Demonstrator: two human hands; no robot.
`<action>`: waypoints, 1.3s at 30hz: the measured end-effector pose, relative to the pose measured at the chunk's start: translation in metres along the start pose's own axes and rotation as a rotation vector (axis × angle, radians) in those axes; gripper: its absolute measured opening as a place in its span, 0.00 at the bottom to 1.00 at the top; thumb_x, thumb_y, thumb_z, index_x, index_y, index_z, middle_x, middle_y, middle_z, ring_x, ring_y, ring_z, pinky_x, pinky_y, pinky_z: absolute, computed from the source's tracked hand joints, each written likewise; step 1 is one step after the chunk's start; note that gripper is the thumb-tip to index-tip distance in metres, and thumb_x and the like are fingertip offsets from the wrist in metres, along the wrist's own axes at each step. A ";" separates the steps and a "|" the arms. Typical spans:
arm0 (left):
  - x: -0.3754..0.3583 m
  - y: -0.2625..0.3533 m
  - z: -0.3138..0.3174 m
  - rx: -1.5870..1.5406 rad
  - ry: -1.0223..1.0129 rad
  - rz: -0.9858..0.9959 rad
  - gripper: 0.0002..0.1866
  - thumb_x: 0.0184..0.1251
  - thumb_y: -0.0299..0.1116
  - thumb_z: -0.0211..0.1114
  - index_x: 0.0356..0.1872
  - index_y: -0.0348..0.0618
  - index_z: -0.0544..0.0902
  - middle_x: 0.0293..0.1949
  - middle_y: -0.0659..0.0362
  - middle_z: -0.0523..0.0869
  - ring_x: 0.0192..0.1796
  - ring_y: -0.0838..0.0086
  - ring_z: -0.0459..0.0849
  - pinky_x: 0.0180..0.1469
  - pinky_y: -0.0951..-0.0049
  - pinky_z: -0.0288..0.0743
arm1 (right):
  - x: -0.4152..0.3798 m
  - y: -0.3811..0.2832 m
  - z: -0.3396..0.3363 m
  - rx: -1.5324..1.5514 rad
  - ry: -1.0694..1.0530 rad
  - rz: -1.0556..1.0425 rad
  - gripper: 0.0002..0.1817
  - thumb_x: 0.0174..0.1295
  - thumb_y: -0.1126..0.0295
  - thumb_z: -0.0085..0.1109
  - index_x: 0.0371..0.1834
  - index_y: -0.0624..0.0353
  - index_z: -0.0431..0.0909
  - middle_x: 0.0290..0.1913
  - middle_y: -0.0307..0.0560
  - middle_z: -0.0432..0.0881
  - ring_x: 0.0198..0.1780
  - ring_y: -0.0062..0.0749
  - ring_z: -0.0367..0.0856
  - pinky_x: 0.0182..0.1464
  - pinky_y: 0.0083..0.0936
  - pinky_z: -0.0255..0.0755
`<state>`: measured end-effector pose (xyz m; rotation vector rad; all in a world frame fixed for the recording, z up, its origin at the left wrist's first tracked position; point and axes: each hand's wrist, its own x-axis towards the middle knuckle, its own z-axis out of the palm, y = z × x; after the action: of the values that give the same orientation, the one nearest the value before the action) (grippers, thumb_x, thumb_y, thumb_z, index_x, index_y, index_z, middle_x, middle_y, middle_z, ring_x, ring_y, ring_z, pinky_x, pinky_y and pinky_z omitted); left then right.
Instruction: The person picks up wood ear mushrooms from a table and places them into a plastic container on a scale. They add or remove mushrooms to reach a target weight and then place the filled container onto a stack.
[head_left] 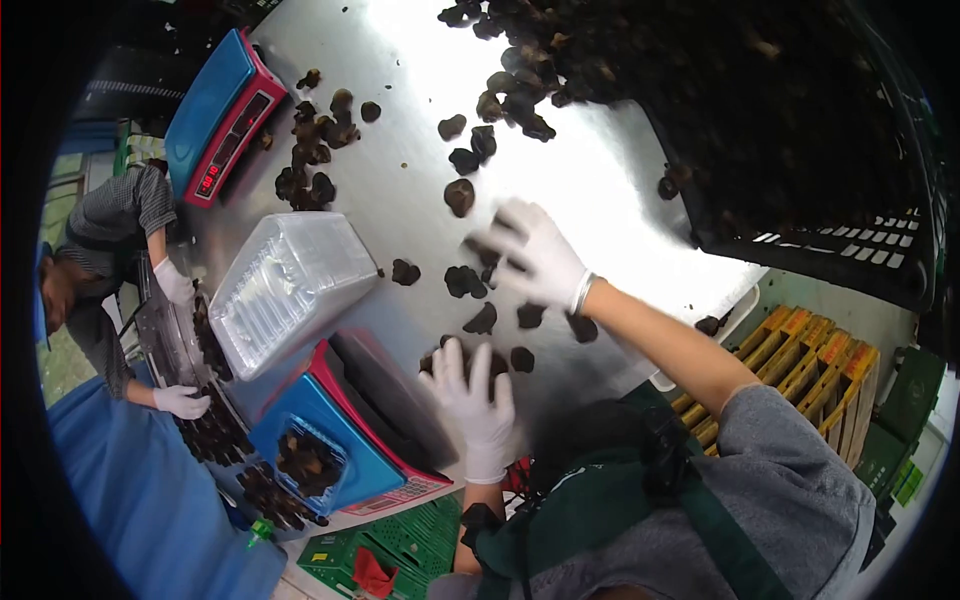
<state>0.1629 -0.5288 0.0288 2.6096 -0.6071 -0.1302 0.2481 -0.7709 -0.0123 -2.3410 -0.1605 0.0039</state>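
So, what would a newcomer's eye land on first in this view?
Probably the black slotted plastic crate at upper right, with dark brown, rounded pieces heaped at its mouth and scattered over the shiny metal table. Next, two blue-and-red electronic scales, one at upper left, one at lower centre-left, with a stack of clear plastic trays between them. Then the white-gloved right hand and left hand, fingers spread, mid-table.

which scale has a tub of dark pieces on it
The lower scale in the picture, nearer the left hand: a clear tub sits on its blue top. The upper scale bears no tub.
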 end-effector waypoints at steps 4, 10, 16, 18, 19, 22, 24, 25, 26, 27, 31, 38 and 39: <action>-0.012 -0.030 0.004 0.042 0.237 -0.265 0.27 0.60 0.37 0.64 0.63 0.49 0.77 0.70 0.47 0.68 0.74 0.49 0.62 0.75 0.37 0.38 | 0.011 -0.020 0.012 -0.152 0.158 -0.365 0.30 0.51 0.55 0.66 0.59 0.48 0.77 0.63 0.54 0.70 0.64 0.53 0.67 0.64 0.53 0.61; 0.012 -0.026 -0.005 -0.075 0.285 -0.233 0.27 0.59 0.27 0.64 0.64 0.45 0.76 0.70 0.47 0.68 0.72 0.50 0.64 0.76 0.42 0.44 | 0.108 0.099 -0.068 -0.541 0.412 0.144 0.27 0.58 0.54 0.61 0.62 0.48 0.76 0.67 0.50 0.70 0.66 0.53 0.66 0.67 0.47 0.62; 0.109 -0.006 0.002 -0.217 0.241 -0.008 0.28 0.60 0.22 0.63 0.65 0.41 0.74 0.70 0.46 0.68 0.71 0.51 0.65 0.74 0.52 0.54 | 0.018 0.082 -0.107 -0.429 0.581 0.228 0.31 0.49 0.52 0.70 0.59 0.47 0.79 0.60 0.49 0.75 0.60 0.47 0.71 0.65 0.47 0.64; 0.159 0.004 0.006 -0.259 0.142 0.074 0.30 0.61 0.27 0.65 0.67 0.42 0.73 0.69 0.41 0.67 0.71 0.45 0.64 0.74 0.45 0.52 | 0.008 0.098 -0.092 -0.570 0.684 0.268 0.30 0.52 0.52 0.68 0.60 0.48 0.79 0.63 0.52 0.72 0.62 0.52 0.68 0.64 0.50 0.62; 0.185 0.005 0.016 -0.260 0.141 0.124 0.30 0.62 0.28 0.64 0.68 0.43 0.72 0.70 0.41 0.66 0.71 0.44 0.63 0.74 0.45 0.53 | 0.001 0.098 -0.080 -0.567 0.558 0.220 0.32 0.52 0.52 0.66 0.62 0.47 0.77 0.63 0.52 0.72 0.62 0.52 0.68 0.64 0.49 0.62; 0.253 0.006 0.040 -0.216 0.120 0.281 0.29 0.65 0.31 0.63 0.69 0.47 0.72 0.70 0.43 0.66 0.70 0.43 0.64 0.73 0.46 0.54 | -0.013 0.035 -0.051 -0.043 0.151 0.166 0.33 0.50 0.55 0.63 0.63 0.49 0.75 0.68 0.56 0.67 0.66 0.58 0.65 0.65 0.51 0.61; 0.267 0.000 0.047 -0.179 0.055 0.363 0.27 0.66 0.33 0.62 0.68 0.49 0.73 0.70 0.44 0.67 0.70 0.42 0.64 0.72 0.46 0.56 | -0.042 0.000 -0.009 0.031 0.121 0.028 0.32 0.55 0.56 0.63 0.66 0.45 0.73 0.75 0.51 0.61 0.73 0.57 0.58 0.71 0.58 0.53; 0.266 -0.007 0.049 -0.161 0.001 0.389 0.27 0.67 0.34 0.62 0.68 0.50 0.73 0.70 0.45 0.68 0.69 0.41 0.64 0.72 0.47 0.56 | -0.050 -0.022 -0.004 -0.105 -0.080 -0.025 0.30 0.57 0.55 0.63 0.66 0.44 0.75 0.77 0.51 0.57 0.76 0.56 0.54 0.73 0.62 0.49; 0.267 -0.010 0.052 -0.143 -0.055 0.412 0.26 0.67 0.34 0.61 0.67 0.51 0.74 0.70 0.46 0.68 0.69 0.41 0.64 0.72 0.47 0.57 | -0.053 -0.033 -0.006 -0.071 -0.059 -0.164 0.24 0.59 0.55 0.63 0.59 0.44 0.79 0.72 0.50 0.66 0.72 0.51 0.62 0.71 0.62 0.52; 0.268 -0.007 0.051 -0.129 -0.008 0.430 0.25 0.65 0.33 0.62 0.65 0.51 0.76 0.65 0.47 0.73 0.66 0.44 0.67 0.70 0.50 0.61 | -0.047 -0.029 -0.008 -0.015 -0.018 -0.195 0.21 0.59 0.56 0.63 0.56 0.46 0.80 0.68 0.48 0.71 0.69 0.48 0.66 0.69 0.59 0.55; 0.174 -0.012 0.004 -0.166 -0.129 0.175 0.25 0.55 0.29 0.68 0.58 0.50 0.81 0.57 0.50 0.76 0.60 0.52 0.72 0.67 0.52 0.64 | 0.049 0.033 -0.031 -0.084 0.420 -0.153 0.17 0.59 0.58 0.63 0.50 0.49 0.81 0.56 0.44 0.79 0.57 0.43 0.73 0.60 0.45 0.64; 0.073 -0.024 -0.054 -0.232 0.087 -0.151 0.31 0.53 0.21 0.67 0.63 0.43 0.77 0.67 0.50 0.72 0.69 0.54 0.68 0.72 0.55 0.59 | 0.170 0.106 -0.059 -0.788 0.360 0.083 0.22 0.64 0.49 0.50 0.53 0.50 0.79 0.58 0.49 0.77 0.64 0.49 0.69 0.67 0.51 0.56; 0.064 -0.026 -0.059 -0.232 0.117 -0.186 0.32 0.53 0.19 0.65 0.64 0.43 0.77 0.67 0.50 0.72 0.69 0.55 0.68 0.71 0.58 0.60 | 0.159 0.114 -0.068 -0.710 0.363 0.072 0.15 0.63 0.57 0.52 0.47 0.52 0.79 0.50 0.44 0.78 0.54 0.44 0.74 0.59 0.45 0.65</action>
<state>0.2421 -0.5123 0.0706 2.4227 -0.2889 -0.0987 0.4228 -0.8790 -0.0385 -2.9954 0.1278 -0.5151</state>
